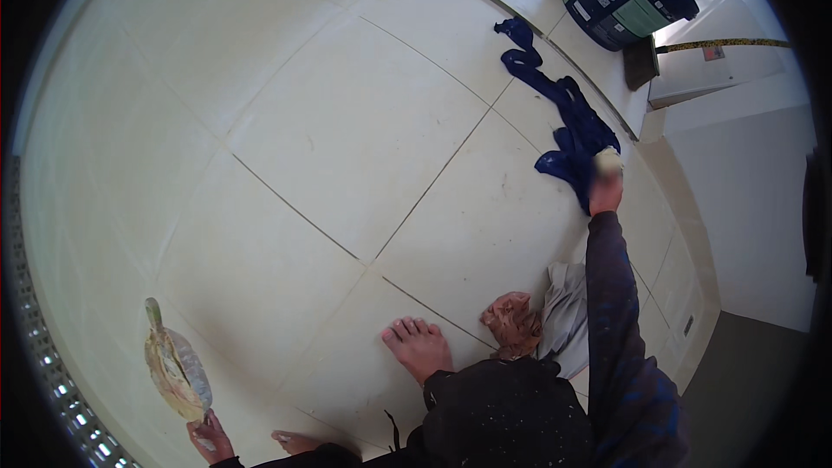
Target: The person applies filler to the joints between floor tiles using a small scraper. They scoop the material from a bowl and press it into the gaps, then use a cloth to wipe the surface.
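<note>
One dark-blue cloth [589,126] is lying slantwise; your right hand [606,195] is resting at its near end, grip too blurred to tell. Left of the cloth, your left hand [211,439] is grasping one smeared tool [173,371], its long axis pointing handle-first away, slightly left.

A blur is smearing the right hand [606,194], hiding how its fingers are meeting the pale lump [608,159]. The upper edge is cutting off the dark bucket [626,2]. The lower edge is cropping the left sleeve [228,463] behind the left hand [211,439]. The dark sleeve [615,295] is covering part of the grey cloth [563,305], and floor specks [505,180] are showing too small to name
</note>
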Action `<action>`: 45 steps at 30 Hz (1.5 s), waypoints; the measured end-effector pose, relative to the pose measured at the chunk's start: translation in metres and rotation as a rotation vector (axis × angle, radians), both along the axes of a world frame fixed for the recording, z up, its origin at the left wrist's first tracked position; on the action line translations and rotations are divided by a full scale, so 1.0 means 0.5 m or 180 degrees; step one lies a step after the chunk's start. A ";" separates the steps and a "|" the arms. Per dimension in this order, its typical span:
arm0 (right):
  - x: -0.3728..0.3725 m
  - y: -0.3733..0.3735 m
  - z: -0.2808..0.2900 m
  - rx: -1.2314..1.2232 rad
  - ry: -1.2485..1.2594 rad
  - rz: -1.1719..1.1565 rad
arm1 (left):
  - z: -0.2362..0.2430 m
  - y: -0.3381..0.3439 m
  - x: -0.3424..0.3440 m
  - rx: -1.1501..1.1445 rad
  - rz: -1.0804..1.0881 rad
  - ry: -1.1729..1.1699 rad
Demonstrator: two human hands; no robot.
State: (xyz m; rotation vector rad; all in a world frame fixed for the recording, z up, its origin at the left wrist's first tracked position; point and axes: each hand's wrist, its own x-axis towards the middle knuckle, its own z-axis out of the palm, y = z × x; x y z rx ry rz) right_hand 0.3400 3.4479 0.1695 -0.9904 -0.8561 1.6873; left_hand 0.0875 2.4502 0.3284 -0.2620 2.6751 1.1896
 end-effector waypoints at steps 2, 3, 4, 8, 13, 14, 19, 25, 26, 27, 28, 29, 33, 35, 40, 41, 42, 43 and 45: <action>0.096 -0.034 0.011 -0.0265 -0.0097 -0.0088 | 0.031 -0.037 -0.006 0.0232 0.0129 -0.0088; 0.109 -0.027 0.029 -0.0253 -0.0108 -0.0090 | 0.030 -0.024 0.001 0.0244 0.0129 -0.0099; 0.108 -0.030 0.045 -0.0169 -0.0057 0.0402 | 0.036 -0.015 0.006 0.0347 0.0105 -0.0018; -0.093 -0.069 0.174 0.0341 -0.0938 0.1633 | 0.046 0.013 0.027 0.0693 0.0189 -0.0033; -0.402 -0.102 0.120 0.3070 -0.3069 0.1923 | 0.031 0.032 0.019 0.1131 0.0400 -0.0267; -0.441 -0.118 0.105 0.3711 -0.3386 0.1616 | 0.028 0.056 0.009 0.1156 0.0397 -0.0318; -0.537 -0.251 0.004 0.4763 -0.4440 0.1366 | -0.009 0.116 -0.034 0.1842 0.0922 -0.0427; -0.554 -0.524 -0.031 0.4783 -0.4316 0.1900 | -0.090 0.223 -0.097 0.1834 0.0871 -0.0456; -0.542 -0.576 -0.026 0.4751 -0.4203 0.2045 | -0.102 0.231 -0.113 0.2439 0.1199 -0.0475; -0.521 -0.622 -0.015 0.4728 -0.4122 0.2179 | -0.108 0.256 -0.126 0.2463 0.1182 -0.0490; -0.495 -0.656 0.014 0.4729 -0.4060 0.2387 | -0.130 0.304 -0.133 0.2959 0.1427 -0.0734; -0.495 -0.732 0.038 0.4656 -0.3791 0.2631 | -0.101 0.307 -0.139 0.3322 0.1687 -0.0823; -0.389 -0.996 0.095 0.4450 -0.3179 0.3473 | -0.068 0.324 -0.144 0.3412 0.1476 -0.0943; -0.350 -1.012 0.142 0.4338 -0.3018 0.3629 | -0.067 0.332 -0.132 0.3528 0.1260 -0.1041; -0.366 -0.772 0.199 0.3076 -0.2508 0.2948 | -0.045 0.322 -0.092 0.3718 0.1365 -0.1037; -0.382 -0.684 0.191 0.3446 -0.2783 0.2338 | -0.049 0.325 -0.090 0.3894 0.1261 -0.1141; -0.400 -0.585 0.181 0.3797 -0.3110 0.1883 | -0.064 0.338 -0.091 0.4113 0.1151 -0.1282; -0.412 -0.484 0.157 0.3973 -0.3542 0.1548 | -0.088 0.359 -0.092 0.4169 0.1138 -0.1359; -0.454 -0.363 0.089 0.4441 -0.4030 0.1251 | -0.121 0.378 -0.108 0.4502 0.1112 -0.1659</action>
